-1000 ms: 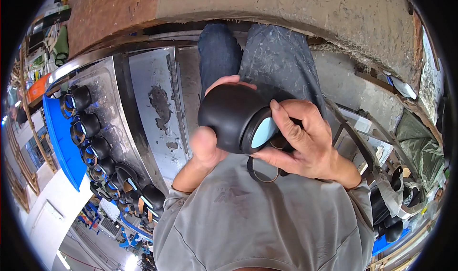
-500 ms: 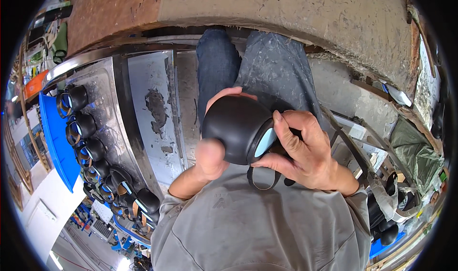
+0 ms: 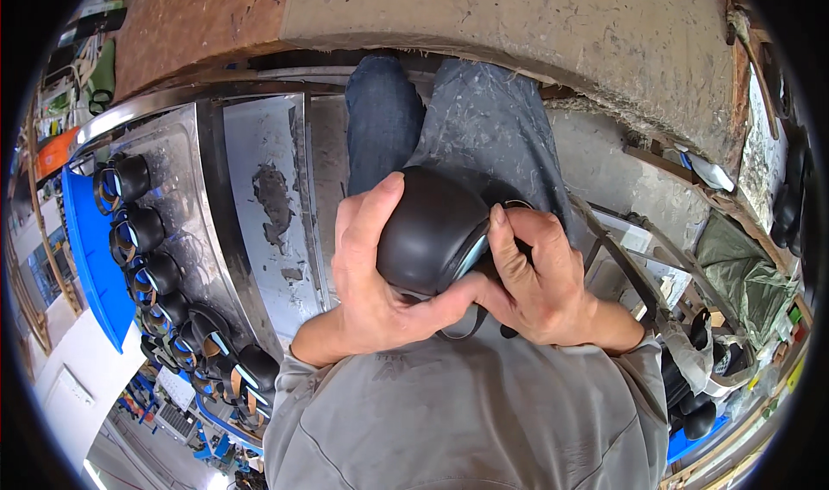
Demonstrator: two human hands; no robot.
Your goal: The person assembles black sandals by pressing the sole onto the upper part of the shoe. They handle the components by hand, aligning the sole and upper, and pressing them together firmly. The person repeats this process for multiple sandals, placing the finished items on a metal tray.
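Over my lap I hold a smooth black round-toed shoe (image 3: pixel 429 229), its rounded toe to the left. A strip of light blue lining (image 3: pixel 471 253) shows at its opening, with a dark strap loop hanging below. My left hand (image 3: pixel 371 274) is wrapped round the toe, its thumb reaching along the lower edge toward the opening. At the opening's right side, my right hand (image 3: pixel 544 278) pinches the rim between thumb and fingers. The thumb tips of both hands nearly meet below the rim. The inside of the shoe is mostly hidden by my right hand.
On the left, a metal tray table (image 3: pixel 177 188) bears several similar black shoes (image 3: pixel 160 274) beside a blue bin (image 3: pixel 93 261). A worn bench top (image 3: pixel 501 24) runs across ahead. To my right are a metal frame (image 3: pixel 622 257), a green bag (image 3: pixel 738 265) and more black shoes (image 3: pixel 698 417).
My left hand has shifted up and round the toe, and its thumb has come across to the opening's lower edge. The shoe has turned slightly, so less blue lining shows.
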